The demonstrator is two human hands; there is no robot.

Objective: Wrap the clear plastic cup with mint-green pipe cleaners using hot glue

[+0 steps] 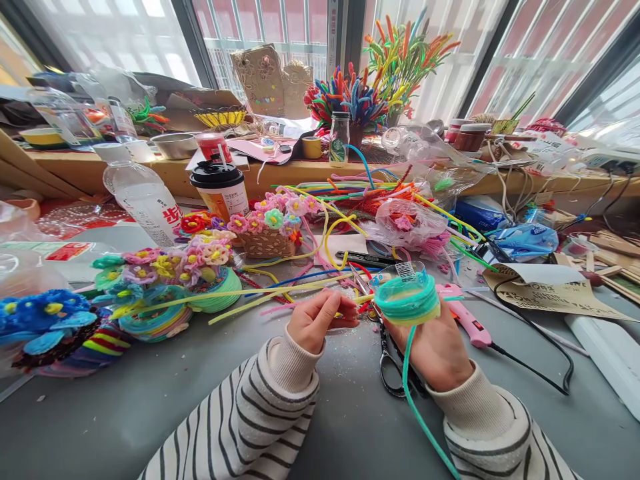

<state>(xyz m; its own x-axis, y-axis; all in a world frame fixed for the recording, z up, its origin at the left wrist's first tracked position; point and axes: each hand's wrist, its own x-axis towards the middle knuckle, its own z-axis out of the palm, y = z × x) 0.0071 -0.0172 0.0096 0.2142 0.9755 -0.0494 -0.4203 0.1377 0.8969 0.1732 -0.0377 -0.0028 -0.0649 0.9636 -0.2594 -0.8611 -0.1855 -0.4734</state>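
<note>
My right hand (437, 353) holds a small round cup (407, 300) wrapped in teal and pale yellow pipe cleaners. A loose teal pipe cleaner (411, 393) hangs from the cup down toward the bottom edge. To its left, my left hand (320, 317) has its fingers pinched together beside the cup, not touching it. Yellow pipe cleaners (240, 303) pass by the left fingertips; whether the fingers grip one is too small to tell. Black-handled scissors (393, 370) lie on the table, partly under my right hand.
Pots of fuzzy flowers (170, 273) stand at the left near a water bottle (137, 193) and a lidded cup (220, 190). A pink glue gun (467, 320) with a black cord lies right. Loose pipe cleaners (345, 223) are heaped behind the hands.
</note>
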